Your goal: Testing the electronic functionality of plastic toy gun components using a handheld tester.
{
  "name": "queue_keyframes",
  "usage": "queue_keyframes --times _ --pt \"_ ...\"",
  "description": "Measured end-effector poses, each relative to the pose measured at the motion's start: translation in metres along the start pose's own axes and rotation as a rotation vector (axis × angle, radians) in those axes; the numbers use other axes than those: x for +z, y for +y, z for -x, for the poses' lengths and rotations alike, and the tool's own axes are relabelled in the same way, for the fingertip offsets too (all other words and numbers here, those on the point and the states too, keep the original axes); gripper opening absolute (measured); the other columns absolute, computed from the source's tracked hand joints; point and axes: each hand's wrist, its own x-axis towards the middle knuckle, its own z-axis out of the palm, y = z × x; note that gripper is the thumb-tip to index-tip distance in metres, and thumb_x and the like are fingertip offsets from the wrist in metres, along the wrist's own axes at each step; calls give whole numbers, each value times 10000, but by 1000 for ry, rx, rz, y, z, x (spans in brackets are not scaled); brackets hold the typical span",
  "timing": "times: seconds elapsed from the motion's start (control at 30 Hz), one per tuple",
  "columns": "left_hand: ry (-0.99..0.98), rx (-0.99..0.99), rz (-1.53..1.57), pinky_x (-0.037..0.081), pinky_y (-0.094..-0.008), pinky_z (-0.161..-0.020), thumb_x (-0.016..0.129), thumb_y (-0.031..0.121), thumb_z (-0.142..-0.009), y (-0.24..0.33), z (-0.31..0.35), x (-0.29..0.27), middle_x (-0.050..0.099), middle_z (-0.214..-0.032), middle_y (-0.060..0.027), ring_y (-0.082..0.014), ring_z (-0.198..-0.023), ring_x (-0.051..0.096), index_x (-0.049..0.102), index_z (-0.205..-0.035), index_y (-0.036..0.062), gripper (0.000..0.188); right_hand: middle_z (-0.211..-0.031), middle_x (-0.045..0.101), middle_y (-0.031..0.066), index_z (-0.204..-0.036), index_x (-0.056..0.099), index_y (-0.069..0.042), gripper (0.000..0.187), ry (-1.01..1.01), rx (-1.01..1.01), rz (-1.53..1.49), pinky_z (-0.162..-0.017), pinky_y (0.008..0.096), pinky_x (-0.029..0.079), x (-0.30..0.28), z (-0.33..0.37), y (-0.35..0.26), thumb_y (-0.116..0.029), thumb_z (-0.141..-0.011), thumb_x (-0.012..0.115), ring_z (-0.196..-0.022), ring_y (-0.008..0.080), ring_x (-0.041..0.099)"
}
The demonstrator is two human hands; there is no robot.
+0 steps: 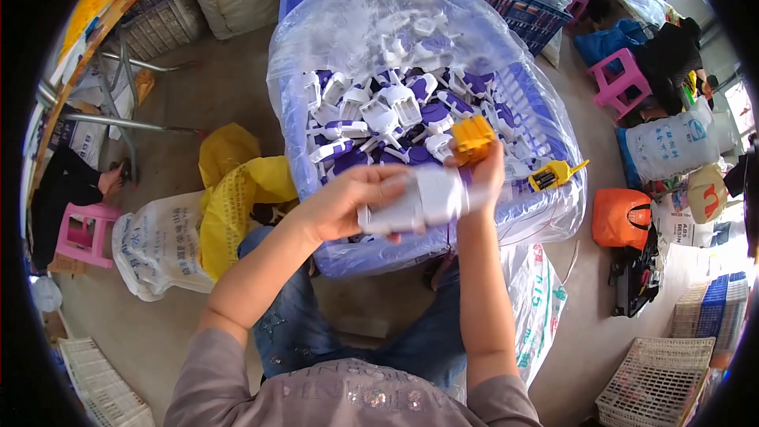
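My left hand (pixel 348 204) is closed round a white plastic part (pixel 427 198), smeared by motion, above the near end of a basket. A yellow blocky plastic piece (pixel 473 139) sits in the fingers of my right hand (pixel 492 170); the white part's right end reaches that hand, and I cannot tell whether it grips it too. Below both hands, a purple-blue plastic basket (pixel 561 122) lined with clear film holds many white and purple plastic parts (pixel 403 103). A yellow device (pixel 553 175) with a dark opening and a thin tip lies at the basket's near right side.
A white sack (pixel 162 241) with a yellow bag (pixel 237 198) stands left of the basket. Pink stools (pixel 621 83) are at both sides, with people partly visible near them. An orange bag (pixel 621 217) and a white crate (pixel 655 383) stand on the right. Metal table legs (pixel 130 119) reach in from the left.
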Motion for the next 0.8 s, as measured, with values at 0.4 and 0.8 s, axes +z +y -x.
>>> queue_keyframes --times 0.4,0.8 --pt "226 280 263 494 -472 -841 578 103 -794 -1 1 -1 547 -1113 -176 -344 -1053 553 433 -1198 -22 447 -887 523 52 -926 530 -77 257 -436 254 -323 -547 249 473 9 19 -6 -318 -889 451 -783 173 524" --pt "494 281 185 496 -298 -702 440 563 -866 -10 -9 -24 600 -955 -13 -125 -818 601 548 -1032 121 484 -680 529 145 -770 506 -24 163 -611 -684 1165 -571 370 424 35 58 25 -160 -860 511 -616 325 533"
